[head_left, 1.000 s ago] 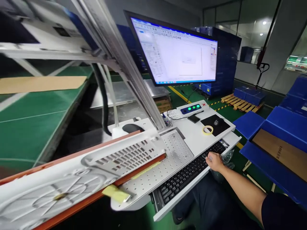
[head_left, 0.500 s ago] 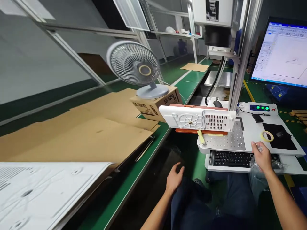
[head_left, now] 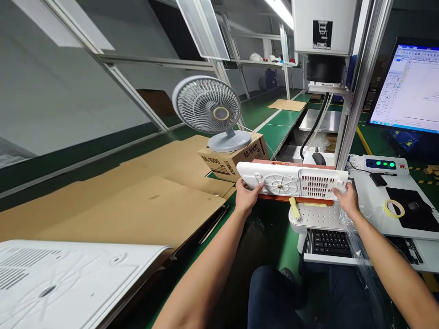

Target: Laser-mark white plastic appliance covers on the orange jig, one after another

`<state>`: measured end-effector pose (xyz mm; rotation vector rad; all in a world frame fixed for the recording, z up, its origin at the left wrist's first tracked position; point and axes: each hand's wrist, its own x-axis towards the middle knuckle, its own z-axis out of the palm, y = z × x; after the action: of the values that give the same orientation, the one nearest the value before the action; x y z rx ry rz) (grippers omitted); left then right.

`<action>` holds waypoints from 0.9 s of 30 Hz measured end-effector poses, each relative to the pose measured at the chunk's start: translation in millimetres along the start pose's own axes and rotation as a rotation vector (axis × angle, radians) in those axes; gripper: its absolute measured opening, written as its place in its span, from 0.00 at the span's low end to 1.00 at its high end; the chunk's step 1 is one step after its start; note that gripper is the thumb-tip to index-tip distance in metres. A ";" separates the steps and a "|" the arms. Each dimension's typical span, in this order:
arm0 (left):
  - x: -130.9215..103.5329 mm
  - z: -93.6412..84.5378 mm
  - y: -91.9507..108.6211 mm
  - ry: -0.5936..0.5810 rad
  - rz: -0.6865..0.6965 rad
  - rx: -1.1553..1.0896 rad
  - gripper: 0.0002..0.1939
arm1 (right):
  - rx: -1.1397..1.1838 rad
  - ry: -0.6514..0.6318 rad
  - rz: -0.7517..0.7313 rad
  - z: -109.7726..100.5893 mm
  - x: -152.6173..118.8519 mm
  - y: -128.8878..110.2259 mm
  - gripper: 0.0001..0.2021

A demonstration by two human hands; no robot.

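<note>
A white plastic panel (head_left: 297, 183) with a round ribbed pattern and rows of slots leans on an orange-red fixture (head_left: 329, 202). My left hand (head_left: 247, 196) grips its left end, thumb on the front face. At the right end my right hand (head_left: 347, 198) holds the panel, thumb near the slots. Clear plastic film (head_left: 358, 242) hangs beneath my right hand; whether that hand also holds it is unclear. A yellow piece (head_left: 295, 209) sits below the panel on the perforated metal plate (head_left: 317, 214).
A grey fan (head_left: 207, 105) stands on a carton (head_left: 236, 160). Cardboard sheets (head_left: 137, 201) and a larger white panel (head_left: 78, 278) lie left. Overhead hangs a machine head (head_left: 324, 68). Right are a monitor (head_left: 408, 87), tape roll (head_left: 394, 209) and keyboard (head_left: 331, 242).
Both hands have moved up onto the white panel and taken hold of its ends. The plastic film has risen with my right hand. The view has shifted slightly.
</note>
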<state>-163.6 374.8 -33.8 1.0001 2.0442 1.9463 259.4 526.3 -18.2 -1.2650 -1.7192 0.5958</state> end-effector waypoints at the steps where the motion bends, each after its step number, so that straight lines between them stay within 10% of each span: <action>1: 3.4 0.1 -0.3 0.006 -0.003 0.005 0.52 | -0.039 -0.004 -0.001 2.1 0.9 0.2 0.31; 18: 21.1 -7.8 3.6 0.016 -0.049 0.011 0.43 | -0.046 0.073 0.047 9.9 -1.3 -13.7 0.25; 27: -21.6 -38.7 21.6 -0.014 -0.073 -0.075 0.45 | 0.013 0.032 0.027 -32.2 -49.9 -51.5 0.25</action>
<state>-159.8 329.4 -15.0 0.9078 1.9564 1.9581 265.8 457.7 19.5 -1.2836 -1.6714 0.5987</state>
